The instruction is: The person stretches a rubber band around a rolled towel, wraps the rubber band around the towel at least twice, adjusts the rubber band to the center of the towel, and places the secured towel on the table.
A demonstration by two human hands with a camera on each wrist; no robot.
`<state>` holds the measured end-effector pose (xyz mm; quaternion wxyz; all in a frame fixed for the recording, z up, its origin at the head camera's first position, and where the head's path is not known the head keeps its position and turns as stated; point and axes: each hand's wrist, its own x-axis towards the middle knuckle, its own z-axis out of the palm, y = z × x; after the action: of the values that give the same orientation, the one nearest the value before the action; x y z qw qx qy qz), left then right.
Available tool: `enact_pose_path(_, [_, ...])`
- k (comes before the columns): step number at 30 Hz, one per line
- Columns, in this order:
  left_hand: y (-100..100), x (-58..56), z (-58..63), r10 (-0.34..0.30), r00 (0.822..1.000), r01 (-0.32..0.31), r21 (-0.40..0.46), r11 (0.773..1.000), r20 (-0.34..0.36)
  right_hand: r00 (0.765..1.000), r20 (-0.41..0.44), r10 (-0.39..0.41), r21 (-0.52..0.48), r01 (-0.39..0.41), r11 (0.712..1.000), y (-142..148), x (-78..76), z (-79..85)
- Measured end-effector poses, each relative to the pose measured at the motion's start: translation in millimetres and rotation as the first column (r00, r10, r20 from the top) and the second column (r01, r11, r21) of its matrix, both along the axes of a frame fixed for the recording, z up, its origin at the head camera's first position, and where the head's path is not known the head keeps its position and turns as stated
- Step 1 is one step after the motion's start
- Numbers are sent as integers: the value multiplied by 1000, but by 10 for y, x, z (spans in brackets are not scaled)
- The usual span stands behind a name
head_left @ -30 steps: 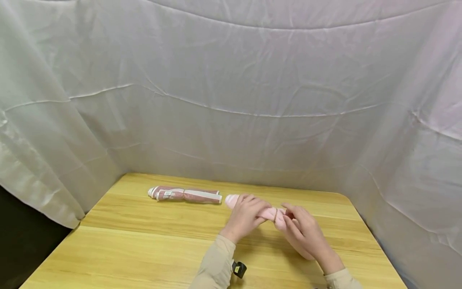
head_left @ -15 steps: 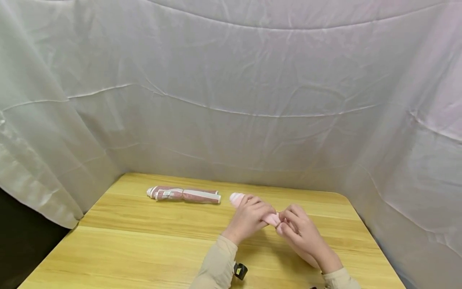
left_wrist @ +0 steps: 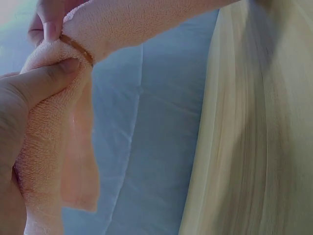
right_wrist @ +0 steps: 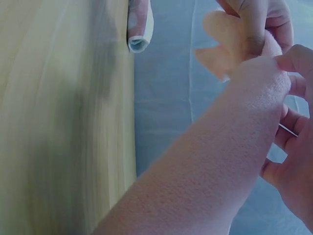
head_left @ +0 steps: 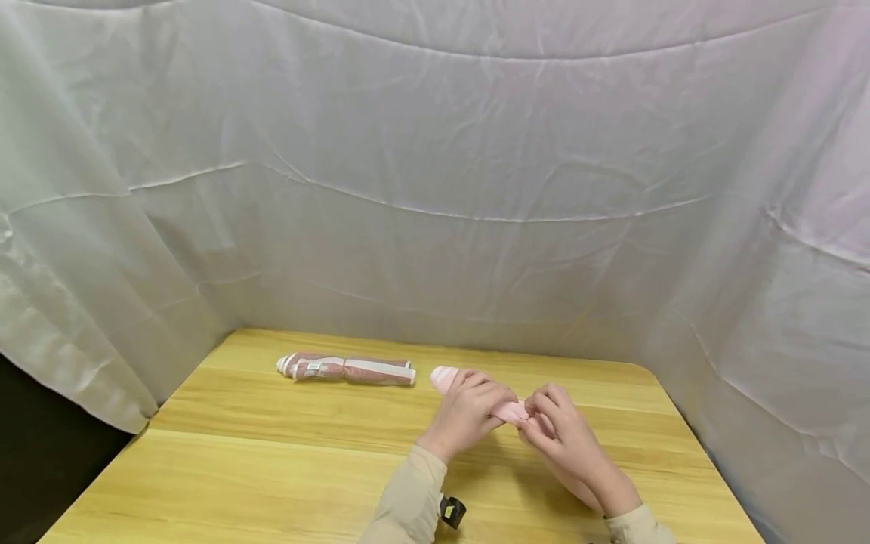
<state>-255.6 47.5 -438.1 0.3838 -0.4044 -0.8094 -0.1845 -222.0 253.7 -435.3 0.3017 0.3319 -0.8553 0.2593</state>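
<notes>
A rolled pink towel (left_wrist: 44, 147) is held up off the table and bent near its middle, where a thin brown rubber band (left_wrist: 78, 49) circles it. My left hand (head_left: 469, 412) grips the roll, its thumb lying along the terry surface just beside the band. At the band, the fingertips of my right hand (head_left: 567, 431) pinch, one finger right at the band's end in the left wrist view. The right wrist view shows the long free part of the pink roll running down towards the camera, with a loose towel flap beyond the left fingers.
A second rolled towel (head_left: 377, 370), red and white with a band round it, lies at the back of the wooden table (head_left: 238, 468). White curtain cloth (head_left: 435, 249) surrounds the table's back and sides. A small black device (head_left: 451, 511) sits at the left wrist.
My right hand has moved left to the band and its fingertips have closed there. The left hand keeps its grip. The banded red and white roll stays put.
</notes>
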Motion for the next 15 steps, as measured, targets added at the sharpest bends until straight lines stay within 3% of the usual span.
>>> enact_pose_path(7, [10, 2, 8, -15, 1000, 15, 7, 1000, 0, 1000, 5, -28, -3, 28, 1000, -1, 6, 14])
enact_pose_path(15, [15, -10, -2, -19, 999, 20, 26, 999, -28, 999, -39, 13, 33, -11, 999, 26, -13, 7])
